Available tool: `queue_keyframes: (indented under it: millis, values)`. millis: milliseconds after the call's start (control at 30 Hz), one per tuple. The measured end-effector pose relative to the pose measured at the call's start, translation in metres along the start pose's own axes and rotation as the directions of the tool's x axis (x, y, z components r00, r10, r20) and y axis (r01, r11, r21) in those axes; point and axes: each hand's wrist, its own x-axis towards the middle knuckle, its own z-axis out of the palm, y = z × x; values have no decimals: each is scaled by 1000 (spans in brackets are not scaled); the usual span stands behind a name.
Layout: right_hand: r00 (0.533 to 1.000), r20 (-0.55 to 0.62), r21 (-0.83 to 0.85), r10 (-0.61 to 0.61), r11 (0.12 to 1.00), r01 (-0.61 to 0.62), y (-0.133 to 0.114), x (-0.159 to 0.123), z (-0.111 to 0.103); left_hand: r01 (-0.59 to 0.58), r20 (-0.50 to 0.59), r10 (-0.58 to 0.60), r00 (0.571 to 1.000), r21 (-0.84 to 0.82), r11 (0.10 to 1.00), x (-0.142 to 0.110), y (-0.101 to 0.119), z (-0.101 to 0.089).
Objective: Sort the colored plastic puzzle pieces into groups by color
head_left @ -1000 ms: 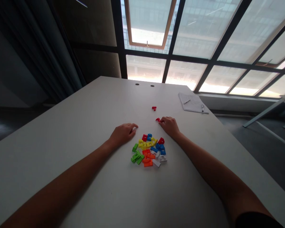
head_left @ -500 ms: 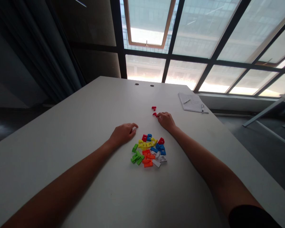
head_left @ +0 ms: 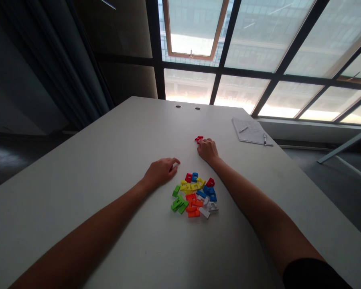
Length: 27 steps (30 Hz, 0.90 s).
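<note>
My right hand [head_left: 208,150] reaches out over the table with its fingertips on small red plastic blocks [head_left: 199,137]; the fingers partly cover them. Closer in, my left hand [head_left: 161,170] rests on the tabletop, thumb and index finger apart, with nothing seen in it. Between my forearms lies a loose pile of small toy blocks: yellow blocks [head_left: 195,186], green blocks [head_left: 179,204], orange blocks [head_left: 194,213], blue blocks [head_left: 211,193], white blocks [head_left: 204,212] and a red block [head_left: 210,182].
The white table [head_left: 108,168] stretches away to large windows. At its right edge lies a paper pad [head_left: 249,130] with a pen [head_left: 265,139] on it. Two round cable holes [head_left: 197,108] sit near the far edge. A dark curtain [head_left: 57,60] hangs at left.
My right hand has pushed slightly farther away, bringing its red block up against the other red one. My left hand stays in place on the table. The view has swung a little left.
</note>
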Motion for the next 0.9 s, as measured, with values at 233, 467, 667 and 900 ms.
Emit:
queue_keyframes:
  millis: [233,467,667,900]
  values:
    - [999,-30,-1,30,1000,-30,-1,2,1,-6,1,6,1000,9,1000,0,1,-1]
    - [996,-50,49,76,996,-73,-1,-5,-1,-4,-1,4,1000,1,1000,-1,1,-1]
    - [996,-84,223,11,975,8,9,-33,-6,-8,-4,8,1000,-17,1000,-2,-1,-1]
    - [921,-118,613,-372,702,362,16,-83,-19,-19,-23,19,1000,0,1000,-2,-2,2]
